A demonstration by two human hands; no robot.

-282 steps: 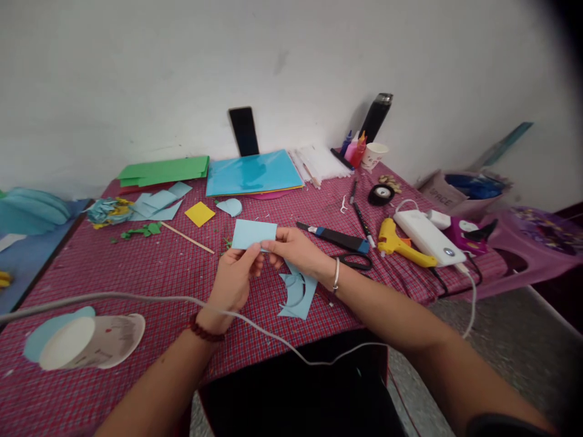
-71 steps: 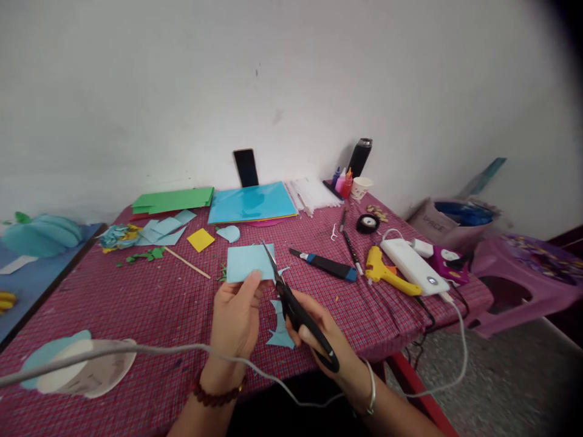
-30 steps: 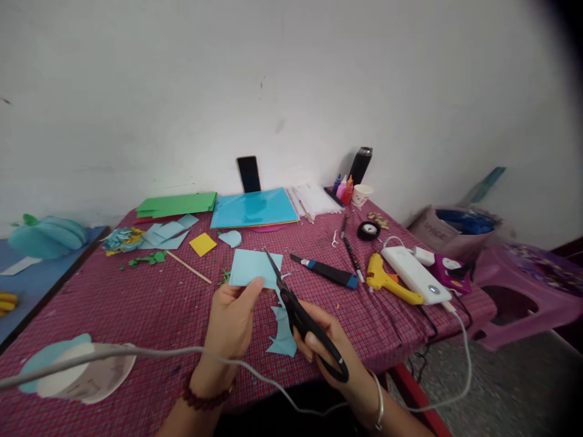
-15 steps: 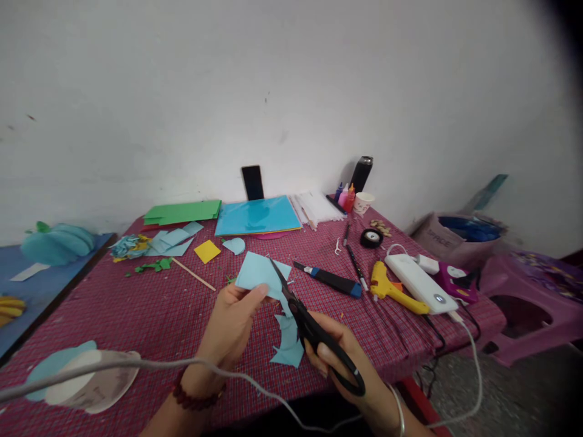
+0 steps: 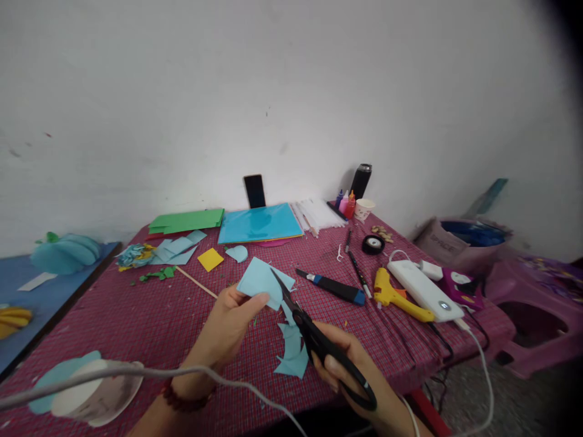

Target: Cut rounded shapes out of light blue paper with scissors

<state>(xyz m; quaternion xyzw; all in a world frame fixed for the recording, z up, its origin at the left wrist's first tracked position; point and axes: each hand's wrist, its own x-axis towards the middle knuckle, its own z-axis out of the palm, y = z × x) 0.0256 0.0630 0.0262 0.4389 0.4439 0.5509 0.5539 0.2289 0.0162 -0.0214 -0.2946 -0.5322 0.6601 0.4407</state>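
Between the thumb and fingers of my left hand (image 5: 232,321) is a light blue paper square (image 5: 257,280), its right side partly cut along a curve. My right hand (image 5: 344,358) grips black scissors (image 5: 314,334) by the handles. Their blades are at the paper's right part, with a cut strip hanging beside them. Below, light blue paper offcuts (image 5: 292,358) lie near the scissors. A utility knife (image 5: 334,286) rests to the right of the paper, and a yellow paper square (image 5: 210,260) lies beyond my left hand.
A yellow glue gun (image 5: 396,294) and a white power bank (image 5: 426,291) lie on the right. Blue sheets (image 5: 259,223) and green paper (image 5: 186,221) are at the back. A grey cable (image 5: 182,371) crosses in front of my left wrist. A paper cup (image 5: 363,209) stands at the back right.
The view has shifted slightly, so everything sits a little lower. The scissors remain at the paper, and the cut on its right side has become longer and rounder.
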